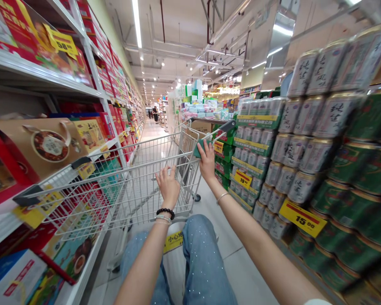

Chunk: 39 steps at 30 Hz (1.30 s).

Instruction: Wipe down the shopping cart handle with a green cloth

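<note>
**Item 1, grip.** Left hand [167, 185]: at 12 o'clock, just left of centre, palm toward the wearer, fingers hooked loosely over the top rail [114, 175] of a wire shopping cart [123, 195]. How firmly it closes cannot be told from this view. Right hand [207, 161]: at 1 o'clock, fingers curled over and pressed onto a green handle grip [198, 149] at the rail's right end.

**Item 2, relation.** The top rail runs crosswise, its long axis rising from about 8 o'clock to 1 o'clock; the wide lens bends its line. The right hand is the nearer to the green handle grip and touches it. The left hand sits further along the rail, toward its middle. The cart's basket lies ahead of both hands, between 10 and 1 o'clock, its near wall just beyond the wearer's knees.

**Item 3, surroundings.** Wearer's denim jeans [203, 262]: 6 o'clock, below the cart. Black beaded bracelet [165, 213]: left wrist. Silver bangle [222, 197]: right wrist. White store shelving [34, 76]: 9 to 10 o'clock, stocked with red gift boxes [6, 169]. Stacked silver cans [307, 148] and green cans [355, 216]: 2 to 4 o'clock, with a yellow price sign [301, 218] reading 15 at 3 o'clock. Distant person [155, 113]: 12 o'clock, far down the aisle, apart from the cart.
</note>
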{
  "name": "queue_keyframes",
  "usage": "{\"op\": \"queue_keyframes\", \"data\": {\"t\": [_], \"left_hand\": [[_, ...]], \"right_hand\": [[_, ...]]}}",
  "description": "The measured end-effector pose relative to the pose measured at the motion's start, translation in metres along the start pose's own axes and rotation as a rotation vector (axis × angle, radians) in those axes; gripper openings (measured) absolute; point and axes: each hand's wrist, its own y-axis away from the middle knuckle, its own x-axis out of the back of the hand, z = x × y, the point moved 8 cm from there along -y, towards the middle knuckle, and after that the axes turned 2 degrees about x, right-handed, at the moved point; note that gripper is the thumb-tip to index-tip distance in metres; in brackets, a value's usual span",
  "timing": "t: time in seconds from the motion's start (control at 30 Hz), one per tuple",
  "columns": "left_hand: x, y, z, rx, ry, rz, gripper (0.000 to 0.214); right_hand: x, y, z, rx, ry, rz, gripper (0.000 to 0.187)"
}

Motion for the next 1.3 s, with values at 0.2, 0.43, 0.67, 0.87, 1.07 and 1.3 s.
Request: {"op": "queue_keyframes", "data": {"t": [0.2, 0.43, 0.67, 0.87, 1.07, 1.3], "left_hand": [[0.001, 0.0, -0.002, -0.014, -0.023, 0.009, 0.06], [-0.01, 0.007, -0.004, 0.008, 0.004, -0.003, 0.065], [-0.059, 0.047, -0.01, -0.027, -0.036, -0.154, 0.072], [-0.087, 0.063, -0.032, -0.04, -0.157, -0.259, 0.062], [-0.088, 0.066, -0.033, -0.068, -0.171, -0.265, 0.062], [-0.086, 0.07, -0.034, -0.076, -0.122, -0.28, 0.065]], "right_hand": [[-0.03, 0.071, -0.014, 0.084, -0.046, -0.095, 0.076], [0.005, 0.025, 0.004, -0.047, -0.072, 0.101, 0.08], [-0.024, 0.048, -0.002, -0.016, -0.036, 0.002, 0.075], [-0.029, 0.072, 0.004, 0.08, -0.063, -0.016, 0.081], [-0.015, 0.023, 0.019, -0.022, -0.056, 0.106, 0.077], [-0.058, 0.098, 0.002, 0.098, 0.033, -0.161, 0.068]]}}
